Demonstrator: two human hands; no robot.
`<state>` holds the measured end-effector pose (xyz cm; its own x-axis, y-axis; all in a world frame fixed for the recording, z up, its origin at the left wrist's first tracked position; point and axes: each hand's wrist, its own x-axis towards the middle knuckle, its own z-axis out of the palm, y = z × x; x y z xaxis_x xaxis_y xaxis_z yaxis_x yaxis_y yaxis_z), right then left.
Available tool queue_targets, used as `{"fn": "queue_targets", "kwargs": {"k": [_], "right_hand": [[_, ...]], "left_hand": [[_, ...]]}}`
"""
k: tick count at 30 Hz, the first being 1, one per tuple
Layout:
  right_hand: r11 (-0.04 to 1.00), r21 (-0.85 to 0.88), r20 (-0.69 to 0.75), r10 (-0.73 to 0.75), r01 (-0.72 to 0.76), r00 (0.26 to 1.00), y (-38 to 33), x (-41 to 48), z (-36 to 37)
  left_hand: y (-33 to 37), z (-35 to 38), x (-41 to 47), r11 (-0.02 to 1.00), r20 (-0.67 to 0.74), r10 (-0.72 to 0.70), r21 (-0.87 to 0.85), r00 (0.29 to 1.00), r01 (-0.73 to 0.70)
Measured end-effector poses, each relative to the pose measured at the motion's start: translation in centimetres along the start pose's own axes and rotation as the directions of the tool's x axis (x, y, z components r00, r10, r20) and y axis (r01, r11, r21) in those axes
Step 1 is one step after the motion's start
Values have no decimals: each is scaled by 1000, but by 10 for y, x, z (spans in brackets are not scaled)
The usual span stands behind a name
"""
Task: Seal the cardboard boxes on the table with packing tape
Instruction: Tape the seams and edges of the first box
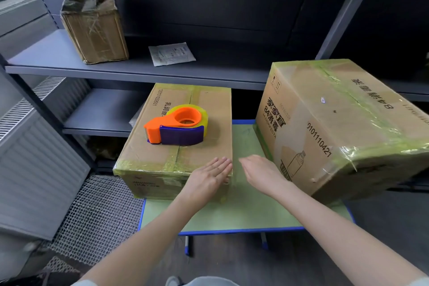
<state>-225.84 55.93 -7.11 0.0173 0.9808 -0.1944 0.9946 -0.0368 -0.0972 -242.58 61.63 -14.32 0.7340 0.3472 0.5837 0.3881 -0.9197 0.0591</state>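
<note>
Table [232, 213]; hands [209, 177] [262, 173] flat, left perhaps touching box [216, 123]

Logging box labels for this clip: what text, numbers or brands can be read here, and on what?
"0101110421": near side of the right box.
"84消毒" with "84-DISINFECTA", cut off: same side.
"84" plus characters, upside down: that box's top.
"0101032601", as far as it reads: top of the left box.
Left box's front print and the white sheet on the shelf: too blurred to read.
Tape dispenser: no text visible.
</note>
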Motion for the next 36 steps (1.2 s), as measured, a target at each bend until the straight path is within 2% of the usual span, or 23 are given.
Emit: {"fn": "queue_targets", "kwargs": {"k": [5,11,19,30,36], "right_hand": [[999,16,20,-36,35,999,-5,-2,8],[996,-88,-112,-5,-5,994,-8,-5,3],[998,54,167,-43,34,985,-15,6,7],[992,-19,215,-118,125,970,-14,12,-20],[996,-32,184,-75,82,980,-22,17,-17]], "left_hand": [[4,1,-1,1000,30,-23,9,999,23],[11,-3,2,997,40,-80,3,996,80],[11,-2,1,994,64,-98,-44,993,101],[10,-2,-1,991,90,-106,-70,990,113],[13,-4,1,987,82,-123,-92,989,131]]}}
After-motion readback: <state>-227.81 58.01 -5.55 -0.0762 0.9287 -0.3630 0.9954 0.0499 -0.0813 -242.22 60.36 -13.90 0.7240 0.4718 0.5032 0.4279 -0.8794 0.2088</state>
